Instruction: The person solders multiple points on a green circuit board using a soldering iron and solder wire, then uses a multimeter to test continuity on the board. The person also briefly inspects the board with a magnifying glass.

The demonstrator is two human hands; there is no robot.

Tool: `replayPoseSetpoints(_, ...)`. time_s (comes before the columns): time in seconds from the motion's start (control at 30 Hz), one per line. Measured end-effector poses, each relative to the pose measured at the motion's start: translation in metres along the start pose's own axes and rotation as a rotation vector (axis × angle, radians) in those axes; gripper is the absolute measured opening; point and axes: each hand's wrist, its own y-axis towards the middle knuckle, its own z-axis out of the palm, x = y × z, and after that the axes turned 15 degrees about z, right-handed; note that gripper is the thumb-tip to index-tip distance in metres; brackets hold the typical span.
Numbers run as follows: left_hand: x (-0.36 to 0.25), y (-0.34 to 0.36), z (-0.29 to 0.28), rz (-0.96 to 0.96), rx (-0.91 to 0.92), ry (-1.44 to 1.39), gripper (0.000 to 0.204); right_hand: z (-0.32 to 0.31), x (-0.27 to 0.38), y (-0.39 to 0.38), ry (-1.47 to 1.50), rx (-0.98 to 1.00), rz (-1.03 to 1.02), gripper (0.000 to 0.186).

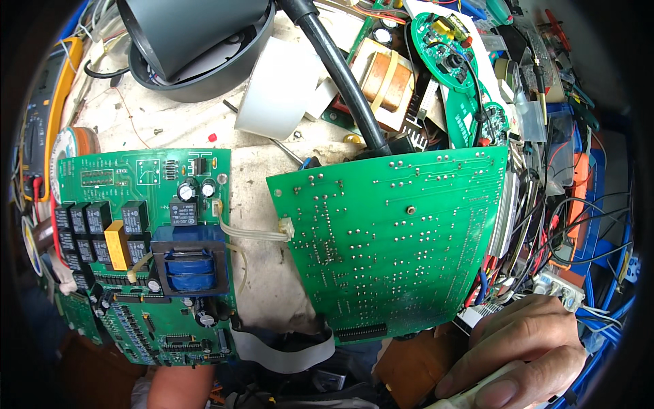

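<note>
Pale piece, too cut off by the lower edge to identify, sits at the lower right of the frame, in the right hand. That hand is bent, its fingers closed about the piece; the thumb's grip I cannot make out. At the lower left a bare left forearm runs up under the component board, and its hand is hidden, so I cannot tell whether it is spread, pinching or supporting.

To handle this well, I would keep the pale piece in a light grip and steady the boards by their edges, off the solder points. The grey ribbon cable at bottom centre and the pale wires across the gap link both boards, so slack is worth guarding: drawing the boards apart could strain the connector. The blue transformer probably makes the component board heavy, and it would want support beneath.

As for direction, the visible length of the pale piece slants from lower left to upper right; its ends are not both shown. The component board, left of centre, faces parts-up, its long axis running up and down the frame. The solder-side board, right of centre, turns its joints upward and looks longest side to side, its top edge rising slightly rightward.
</note>
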Motion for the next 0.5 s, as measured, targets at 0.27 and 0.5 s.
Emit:
replayPoseSetpoints(0.27, 0.0, -0.002, 0.0, 0.008, 0.008, 0.014, 0.044, 0.006, -0.005, -0.001, 0.01, -0.02, -0.02, 0.042)
replayPoseSetpoints(0.5, 0.002, -0.008, -0.001, 0.011, 0.021, 0.03, 0.044, 0.012, 0.009, -0.004, 0.049, -0.081, 0.036, 0.044)
